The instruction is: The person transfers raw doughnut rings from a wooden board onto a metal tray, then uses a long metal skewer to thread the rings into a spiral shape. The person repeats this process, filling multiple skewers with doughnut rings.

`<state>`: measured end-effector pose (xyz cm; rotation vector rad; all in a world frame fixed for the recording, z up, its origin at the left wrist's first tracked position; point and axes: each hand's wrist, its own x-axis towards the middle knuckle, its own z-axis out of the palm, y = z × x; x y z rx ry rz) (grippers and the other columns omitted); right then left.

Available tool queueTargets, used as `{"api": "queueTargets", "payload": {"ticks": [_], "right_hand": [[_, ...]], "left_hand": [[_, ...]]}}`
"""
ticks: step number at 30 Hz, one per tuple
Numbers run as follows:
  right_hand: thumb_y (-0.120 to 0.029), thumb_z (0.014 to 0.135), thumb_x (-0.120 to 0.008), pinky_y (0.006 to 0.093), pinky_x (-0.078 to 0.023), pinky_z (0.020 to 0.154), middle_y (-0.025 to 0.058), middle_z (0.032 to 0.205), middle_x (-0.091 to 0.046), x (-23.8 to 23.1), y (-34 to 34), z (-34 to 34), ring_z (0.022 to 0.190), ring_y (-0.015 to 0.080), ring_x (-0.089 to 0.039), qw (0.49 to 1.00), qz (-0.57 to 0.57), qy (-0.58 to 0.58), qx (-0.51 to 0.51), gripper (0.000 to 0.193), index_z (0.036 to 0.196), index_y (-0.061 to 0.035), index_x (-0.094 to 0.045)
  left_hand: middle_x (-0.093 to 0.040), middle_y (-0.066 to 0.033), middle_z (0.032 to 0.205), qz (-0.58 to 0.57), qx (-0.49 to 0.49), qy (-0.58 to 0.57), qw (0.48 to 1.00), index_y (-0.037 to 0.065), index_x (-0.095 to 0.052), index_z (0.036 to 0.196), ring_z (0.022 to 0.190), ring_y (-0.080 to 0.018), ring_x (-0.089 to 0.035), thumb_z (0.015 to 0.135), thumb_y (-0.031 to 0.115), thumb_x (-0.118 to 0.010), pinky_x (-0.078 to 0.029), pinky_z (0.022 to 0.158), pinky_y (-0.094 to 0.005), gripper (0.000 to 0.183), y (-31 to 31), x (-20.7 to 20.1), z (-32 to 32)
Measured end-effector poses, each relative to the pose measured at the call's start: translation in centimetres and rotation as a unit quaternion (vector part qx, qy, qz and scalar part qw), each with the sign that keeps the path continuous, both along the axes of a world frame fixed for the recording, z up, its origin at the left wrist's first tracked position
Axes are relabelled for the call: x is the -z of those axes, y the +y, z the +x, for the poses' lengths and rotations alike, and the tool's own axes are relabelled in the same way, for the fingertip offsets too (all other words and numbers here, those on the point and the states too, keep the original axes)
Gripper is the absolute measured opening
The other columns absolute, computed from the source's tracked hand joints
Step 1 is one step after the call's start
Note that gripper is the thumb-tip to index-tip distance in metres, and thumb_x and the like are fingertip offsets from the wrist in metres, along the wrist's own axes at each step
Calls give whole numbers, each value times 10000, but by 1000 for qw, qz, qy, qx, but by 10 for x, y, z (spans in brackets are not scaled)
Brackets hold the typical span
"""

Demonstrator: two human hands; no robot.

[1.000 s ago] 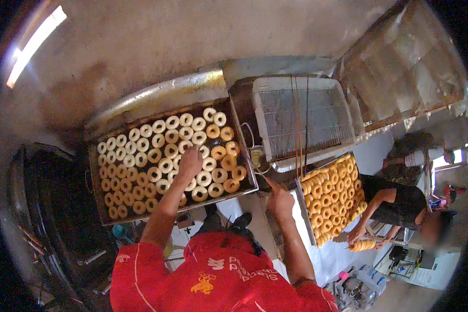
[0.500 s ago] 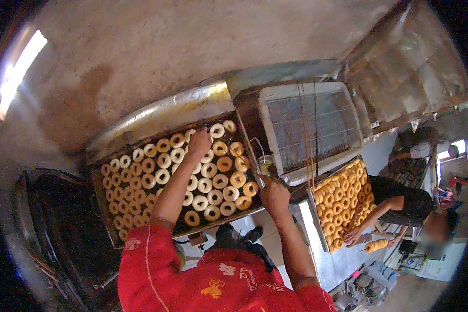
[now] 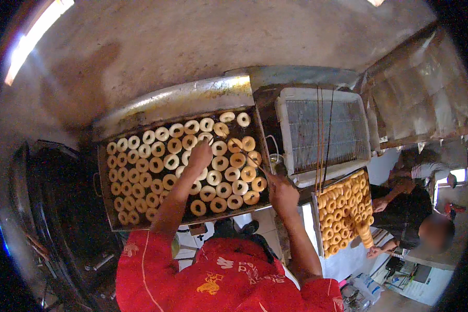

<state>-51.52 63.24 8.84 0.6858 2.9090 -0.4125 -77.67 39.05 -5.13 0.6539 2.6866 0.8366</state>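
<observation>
A wide rectangular frying pan holds many ring doughnuts, pale to golden, in rough rows in dark oil. Over the upper middle of the pan is my left hand, its fingers closed close to a pale doughnut. A small dark tip shows at those fingers, but what they hold is hidden. Beyond the pan's right edge, my right hand is wrapped round a thin stick. The stick slants up and left over golden doughnuts at the pan's right side.
Right of the pan is a pale-rimmed basin with a wire rack; thin upright rods stand in front. A tray of golden doughnuts lies nearer. Beside it a co-worker holds a row of doughnuts. Dark covered bulk fills the left.
My left hand has come nearer from the pan's far edge. The stick in my right hand now reaches across the doughnuts. The co-worker's row of doughnuts has moved over the tray. The view has shifted.
</observation>
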Motion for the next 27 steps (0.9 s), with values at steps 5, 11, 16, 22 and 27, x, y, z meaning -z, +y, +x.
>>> {"api": "queueTargets", "payload": {"ticks": [5,11,16,22,27], "right_hand": [[-178,922,-659,539,-610,699,162,984,-749,-23,2,27,788,384,-747,995,17,-84,-51,443,1347,-296,-703],[-253,925,-665,526,-612,656,153,820,-747,-36,19,73,734,376,-750,993,37,-59,-97,379,1298,-252,-728],[-227,906,-656,512,-596,627,150,806,-741,-37,22,84,692,374,-725,994,28,-5,-103,424,1322,-272,-723],[-260,889,-679,496,-589,605,141,776,-737,-32,58,134,688,348,-726,989,46,4,-142,400,1284,-266,-746],[-215,896,-685,504,-593,645,153,799,-741,-60,76,159,725,371,-728,992,17,-20,-126,353,1241,-254,-751]], "left_hand": [[-668,-318,1138,-20,-7,-9,1000,-90,-599,1292,1049,-465,-675,1017,124,-540,-562,901,-545,353,-11,7,39],[-658,-339,1118,-28,-24,-38,999,-134,-572,1288,1012,-496,-673,997,103,-547,-562,880,-562,376,-21,-24,103],[-667,-326,1110,-12,-60,-11,998,-123,-590,1270,1018,-495,-669,988,123,-542,-555,897,-554,378,-13,-1,143],[-678,-346,1013,-55,-36,-41,997,-89,-600,1180,929,-517,-673,945,150,-594,-554,812,-588,336,9,9,192],[-684,-309,991,-30,-74,14,997,-61,-605,1183,982,-496,-670,941,129,-588,-542,854,-576,308,13,4,226]]}}
